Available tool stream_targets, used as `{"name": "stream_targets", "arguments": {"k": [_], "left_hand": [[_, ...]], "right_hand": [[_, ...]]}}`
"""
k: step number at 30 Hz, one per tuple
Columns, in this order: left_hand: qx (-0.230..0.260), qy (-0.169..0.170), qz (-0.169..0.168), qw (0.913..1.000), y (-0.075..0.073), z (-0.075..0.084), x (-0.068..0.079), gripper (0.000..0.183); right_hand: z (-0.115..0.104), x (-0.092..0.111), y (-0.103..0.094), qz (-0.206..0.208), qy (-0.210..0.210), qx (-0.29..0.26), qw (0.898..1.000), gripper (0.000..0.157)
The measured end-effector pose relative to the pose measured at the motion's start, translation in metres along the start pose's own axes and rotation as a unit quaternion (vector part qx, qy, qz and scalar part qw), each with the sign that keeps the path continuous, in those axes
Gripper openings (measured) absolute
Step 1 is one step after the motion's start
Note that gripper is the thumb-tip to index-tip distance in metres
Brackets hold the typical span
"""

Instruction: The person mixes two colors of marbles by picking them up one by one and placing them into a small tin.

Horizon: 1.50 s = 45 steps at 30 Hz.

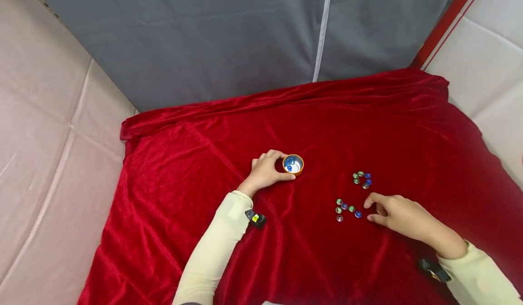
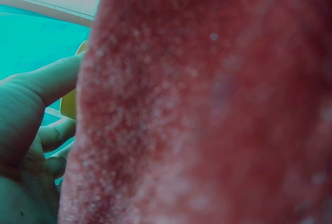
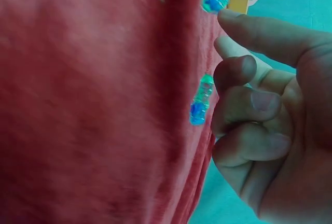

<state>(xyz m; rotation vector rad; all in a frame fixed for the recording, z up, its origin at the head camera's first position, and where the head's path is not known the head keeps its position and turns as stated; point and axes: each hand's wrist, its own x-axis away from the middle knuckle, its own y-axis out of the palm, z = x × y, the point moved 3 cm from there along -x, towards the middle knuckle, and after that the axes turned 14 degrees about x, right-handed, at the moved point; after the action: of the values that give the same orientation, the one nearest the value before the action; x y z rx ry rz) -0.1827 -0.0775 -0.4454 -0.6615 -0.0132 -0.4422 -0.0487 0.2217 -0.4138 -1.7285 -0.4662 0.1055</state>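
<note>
My left hand (image 1: 267,169) grips a small round bowl (image 1: 303,165) with an orange-yellow rim, thumb at the near side and fingers at the far side. Several blue glass beads (image 1: 289,166) lie inside it. In the left wrist view, red cloth hides most of the bowl's yellow side (image 2: 68,105). My right hand (image 1: 402,215) hovers beside glass beads on the cloth, holding nothing; its thumb and index finger stand apart and the other fingers curl in. One cluster of green, blue and clear beads (image 1: 352,209) lies left of its fingertips. A ring of similar beads (image 1: 368,182) lies just beyond them.
A wrinkled red velvet cloth (image 1: 184,173) covers the table, with a bunched fold along its back edge. Behind it hangs a grey curtain (image 1: 204,46). Pale panels (image 1: 45,128) stand at the left and right. A wrist camera (image 1: 255,218) is strapped to each arm.
</note>
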Motion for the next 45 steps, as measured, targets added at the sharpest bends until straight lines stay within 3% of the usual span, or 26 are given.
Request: {"name": "stream_targets", "arguments": {"k": [11,45], "left_hand": [[-0.005,0.000,0.003,1.0000,-0.001,0.003,-0.001,0.064],[-0.006,0.001,0.005,1.0000,0.004,0.005,0.001,0.062]], "right_hand": [[-0.006,0.003,0.011,0.010,0.002,-0.006,1.000,0.019],[-0.013,0.000,0.014,0.010,0.016,-0.002,1.000,0.022]]}}
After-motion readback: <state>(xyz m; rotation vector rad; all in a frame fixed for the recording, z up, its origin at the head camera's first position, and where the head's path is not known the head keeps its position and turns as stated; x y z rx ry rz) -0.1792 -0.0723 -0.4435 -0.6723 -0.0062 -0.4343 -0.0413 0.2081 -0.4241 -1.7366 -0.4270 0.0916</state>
